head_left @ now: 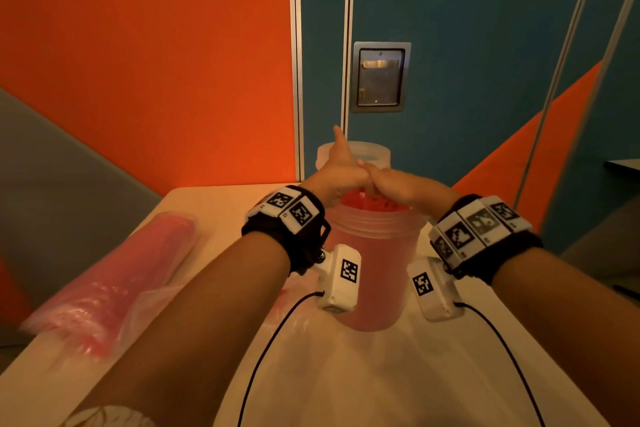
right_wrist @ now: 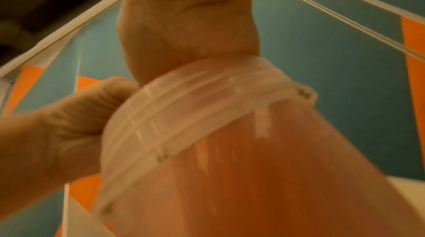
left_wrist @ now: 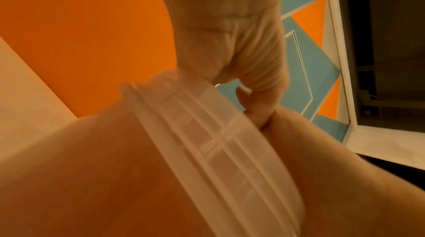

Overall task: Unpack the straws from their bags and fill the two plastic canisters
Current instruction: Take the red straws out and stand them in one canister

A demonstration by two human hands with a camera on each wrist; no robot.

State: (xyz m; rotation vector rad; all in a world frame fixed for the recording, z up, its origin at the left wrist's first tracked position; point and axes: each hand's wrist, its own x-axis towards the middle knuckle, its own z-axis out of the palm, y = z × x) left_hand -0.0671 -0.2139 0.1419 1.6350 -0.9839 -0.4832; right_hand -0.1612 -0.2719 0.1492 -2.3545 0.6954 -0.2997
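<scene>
A clear plastic canister (head_left: 377, 253) stands in the middle of the table, packed with upright red straws (head_left: 374, 203). Both hands meet over its mouth. My left hand (head_left: 341, 170) has its fingers curled at the straw tops and its thumb sticking up. My right hand (head_left: 391, 184) lies over the mouth and touches the left; the rim hides its fingers. The ribbed rim (left_wrist: 207, 141) fills the left wrist view under my palm (left_wrist: 230, 40), and shows again as the rim (right_wrist: 207, 113) in the right wrist view. A second, empty-looking canister (head_left: 370, 151) stands right behind.
A bag of pink straws (head_left: 114, 281) lies along the left side of the pale table (head_left: 381, 374). Crumpled clear plastic (head_left: 287, 302) sits left of the canister's foot. The orange and teal wall with a recessed metal handle (head_left: 380, 77) rises just past the table's far edge.
</scene>
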